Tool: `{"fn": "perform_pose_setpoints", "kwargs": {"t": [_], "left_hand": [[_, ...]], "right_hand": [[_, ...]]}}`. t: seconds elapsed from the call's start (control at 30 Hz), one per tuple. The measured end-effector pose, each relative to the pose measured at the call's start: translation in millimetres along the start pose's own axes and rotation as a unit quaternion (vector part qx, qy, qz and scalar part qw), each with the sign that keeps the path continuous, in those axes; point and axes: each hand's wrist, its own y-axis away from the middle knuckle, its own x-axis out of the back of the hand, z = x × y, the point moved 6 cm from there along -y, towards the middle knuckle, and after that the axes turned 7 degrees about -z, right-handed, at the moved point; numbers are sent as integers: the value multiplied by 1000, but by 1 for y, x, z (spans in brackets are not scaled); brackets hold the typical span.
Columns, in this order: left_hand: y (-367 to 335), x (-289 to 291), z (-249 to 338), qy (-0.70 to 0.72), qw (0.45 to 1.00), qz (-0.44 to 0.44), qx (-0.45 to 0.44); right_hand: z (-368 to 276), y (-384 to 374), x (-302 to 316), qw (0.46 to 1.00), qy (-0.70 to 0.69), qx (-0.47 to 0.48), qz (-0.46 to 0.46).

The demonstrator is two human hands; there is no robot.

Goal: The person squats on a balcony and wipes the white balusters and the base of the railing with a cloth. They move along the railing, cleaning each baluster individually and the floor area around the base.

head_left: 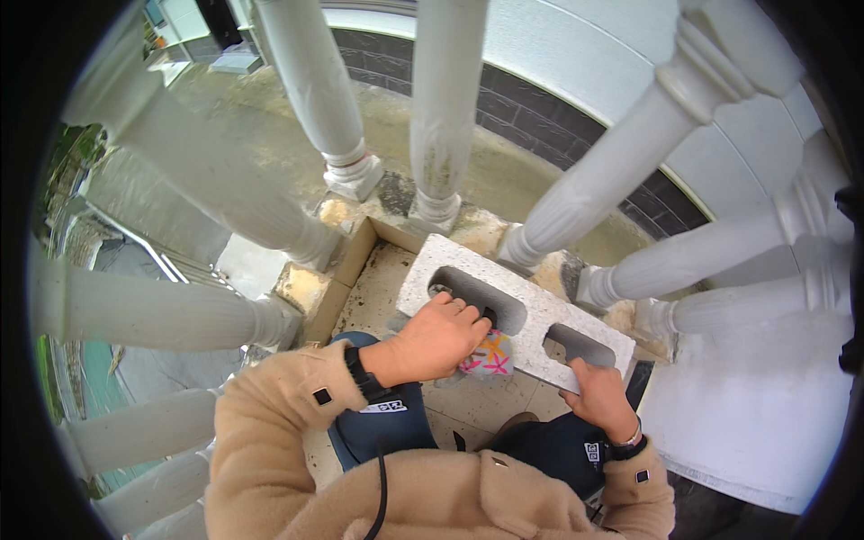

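Observation:
A pale grey concrete block point(535, 317) with two rounded openings is tilted in front of me, its left end farther off than its right. My left hand point(438, 335) is closed over the block's near rim, fingers curled into the larger opening. Beside those fingers, a piece with a bright flower pattern point(490, 355) lies over the rim and hangs below it; whether the hand also grips it, I cannot tell. Closed round the near right corner, by the smaller opening, is my right hand point(601, 396). The fingertips inside the block are partly hidden.
White balusters point(443, 117) ring the corner on the left, far side and right. A low tiled ledge point(355, 252) runs along their base. Dirt specks the tiled floor point(382, 279). A white slab point(747, 405) lies to the right; my knees point(382, 423) are close below the block.

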Motion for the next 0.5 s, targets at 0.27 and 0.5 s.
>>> {"fn": "perform_pose_setpoints", "kwargs": {"t": [0.27, 0.5], "left_hand": [[41, 49, -6, 176, 982, 59, 20], [115, 146, -92, 414, 730, 498, 218]], "right_hand": [[2, 2, -2, 998, -21, 44, 28], [3, -1, -2, 998, -29, 36, 41]]}}
